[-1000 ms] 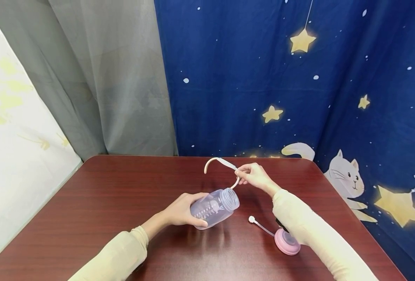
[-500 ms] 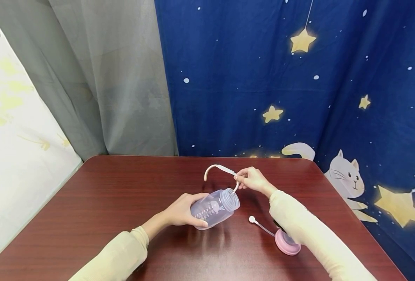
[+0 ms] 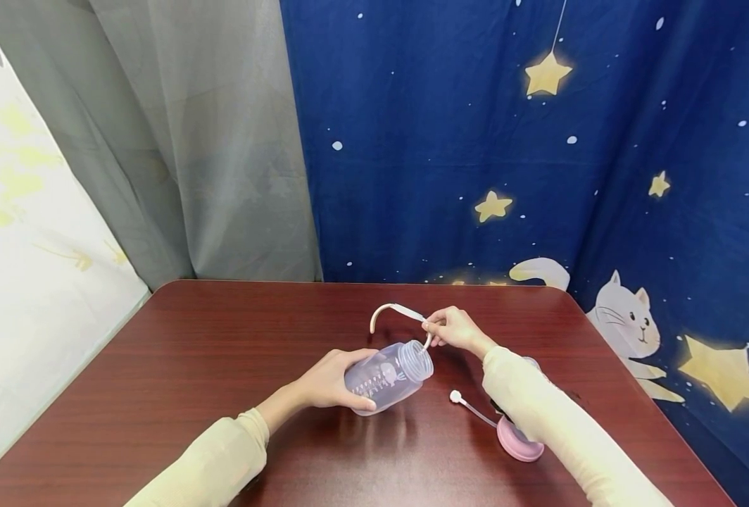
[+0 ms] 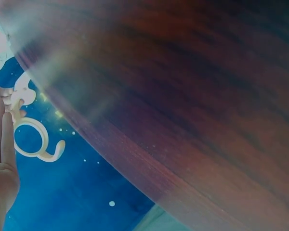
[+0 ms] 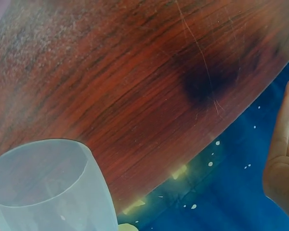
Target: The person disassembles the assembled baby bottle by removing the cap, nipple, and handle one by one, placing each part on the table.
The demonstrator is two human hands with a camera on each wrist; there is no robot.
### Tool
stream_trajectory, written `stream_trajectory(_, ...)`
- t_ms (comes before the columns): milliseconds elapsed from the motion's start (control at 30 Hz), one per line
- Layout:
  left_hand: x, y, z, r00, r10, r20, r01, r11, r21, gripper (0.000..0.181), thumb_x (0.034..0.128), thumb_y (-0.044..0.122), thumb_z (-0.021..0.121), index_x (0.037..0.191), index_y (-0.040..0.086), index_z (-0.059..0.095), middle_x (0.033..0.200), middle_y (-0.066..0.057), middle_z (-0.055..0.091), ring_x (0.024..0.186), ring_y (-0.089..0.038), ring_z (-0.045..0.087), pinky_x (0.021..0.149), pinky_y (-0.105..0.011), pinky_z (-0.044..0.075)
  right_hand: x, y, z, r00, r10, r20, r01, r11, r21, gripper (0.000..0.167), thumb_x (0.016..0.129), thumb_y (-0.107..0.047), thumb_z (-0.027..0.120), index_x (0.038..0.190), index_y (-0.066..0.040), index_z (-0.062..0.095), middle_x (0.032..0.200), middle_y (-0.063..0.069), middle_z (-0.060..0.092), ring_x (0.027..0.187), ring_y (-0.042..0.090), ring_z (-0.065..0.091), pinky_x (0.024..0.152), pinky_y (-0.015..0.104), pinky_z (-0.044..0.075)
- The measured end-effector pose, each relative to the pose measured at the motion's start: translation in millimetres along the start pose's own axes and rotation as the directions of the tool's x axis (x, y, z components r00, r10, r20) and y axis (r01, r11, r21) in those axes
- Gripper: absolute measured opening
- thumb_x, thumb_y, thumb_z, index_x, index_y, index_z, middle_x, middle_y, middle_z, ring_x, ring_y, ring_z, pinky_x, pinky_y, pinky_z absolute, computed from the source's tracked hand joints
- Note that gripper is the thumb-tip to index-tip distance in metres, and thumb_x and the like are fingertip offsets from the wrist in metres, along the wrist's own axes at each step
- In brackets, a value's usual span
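Observation:
My left hand point(image 3: 333, 380) grips a clear baby bottle point(image 3: 387, 378) around its body, tilted with the open threaded neck toward the right. White measuring marks show on its side. My right hand point(image 3: 458, 329) pinches a cream two-handled bottle ring point(image 3: 406, 312), held edge-on just beyond the neck. One curved handle points left; the other hangs down by the bottle mouth. Whether they touch, I cannot tell. The left wrist view shows the round opening of the ring point(image 4: 44, 137). Under my right forearm lies a pink bottle collar point(image 3: 517, 441) with a straw point(image 3: 478, 413) attached, partly covered by the sleeve.
A translucent cup-like cover point(image 5: 43, 192) stands on the table in the right wrist view; in the head view the right sleeve hides most of it. The straw's white end point(image 3: 455, 396) points toward the bottle. Curtains point(image 3: 412, 141) hang behind the dark red table point(image 3: 222, 352).
My right hand has come down and slightly toward me with the handle ring, nearer the bottle neck. The left hand and bottle have stayed put.

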State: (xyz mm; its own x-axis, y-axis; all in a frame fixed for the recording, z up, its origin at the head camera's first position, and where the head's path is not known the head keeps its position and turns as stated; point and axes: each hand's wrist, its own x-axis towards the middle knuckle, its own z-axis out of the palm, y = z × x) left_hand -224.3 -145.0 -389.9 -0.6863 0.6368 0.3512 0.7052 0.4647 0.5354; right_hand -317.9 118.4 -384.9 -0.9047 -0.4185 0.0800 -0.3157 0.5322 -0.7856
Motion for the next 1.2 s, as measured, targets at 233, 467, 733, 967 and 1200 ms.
stream_trajectory(233, -0.2, 0.0, 0.3, 1.0, -0.005, 0.001, 0.005, 1.0, 0.001, 0.072, 0.0585, 0.046, 0.075, 0.118, 0.013, 0.053, 0.082, 0.012, 0.057, 0.069, -0.004, 0.051, 0.061, -0.021, 0.042, -0.6, 0.5, 0.4, 1.0, 0.015, 0.001, -0.015, 1.0, -0.009, 0.02, 0.084, -0.008, 0.058, 0.092, 0.01, 0.062, 0.063, 0.01, 0.062, 0.057, 0.023, 0.061, 0.055, 0.034, 0.049)
stream_trajectory(467, -1.0, 0.5, 0.3, 1.0, -0.01, -0.001, 0.01, 1.0, 0.005, 0.072, 0.0586, 0.047, 0.074, 0.118, 0.013, 0.052, 0.083, 0.012, 0.057, 0.069, -0.003, 0.051, 0.061, -0.021, 0.042, 1.6, 5.3, 2.3, 0.999, 0.041, -0.001, -0.041, 0.998, -0.041, 0.019, 0.083, -0.009, 0.058, 0.09, 0.008, 0.063, 0.06, 0.007, 0.061, 0.056, 0.023, 0.061, 0.053, 0.031, 0.049)
stream_trajectory(733, -1.1, 0.6, 1.1, 1.0, 0.001, -0.004, -0.001, 1.0, -0.011, 0.072, 0.0591, 0.046, 0.074, 0.119, 0.013, 0.052, 0.083, 0.012, 0.057, 0.069, -0.003, 0.051, 0.06, -0.02, 0.043, 1.0, 5.1, 3.0, 0.999, 0.053, 0.012, -0.052, 0.997, -0.051, 0.018, 0.084, -0.008, 0.057, 0.089, 0.009, 0.063, 0.06, 0.008, 0.061, 0.055, 0.021, 0.061, 0.051, 0.028, 0.048)
stream_trajectory(967, -1.6, 1.5, 0.7, 1.0, 0.002, -0.008, -0.002, 1.0, -0.008, 0.071, 0.059, 0.046, 0.075, 0.118, 0.014, 0.052, 0.083, 0.011, 0.058, 0.069, -0.003, 0.052, 0.06, -0.02, 0.043, 0.0, 3.8, 3.3, 0.997, 0.071, 0.01, -0.07, 0.996, -0.056, 0.017, 0.084, -0.007, 0.057, 0.089, 0.008, 0.063, 0.059, 0.009, 0.061, 0.054, 0.021, 0.06, 0.052, 0.031, 0.048)
stream_trajectory(1200, -1.6, 1.8, 0.8, 1.0, 0.0, -0.007, 0.0, 1.0, -0.013, 0.071, 0.0584, 0.046, 0.075, 0.118, 0.014, 0.052, 0.083, 0.012, 0.058, 0.069, -0.003, 0.052, 0.06, -0.02, 0.043, -0.5, 4.2, 4.7, 0.995, 0.095, 0.017, -0.094, 0.993, -0.068, 0.017, 0.083, -0.007, 0.058, 0.089, 0.008, 0.063, 0.059, 0.01, 0.061, 0.053, 0.02, 0.06, 0.049, 0.026, 0.047)
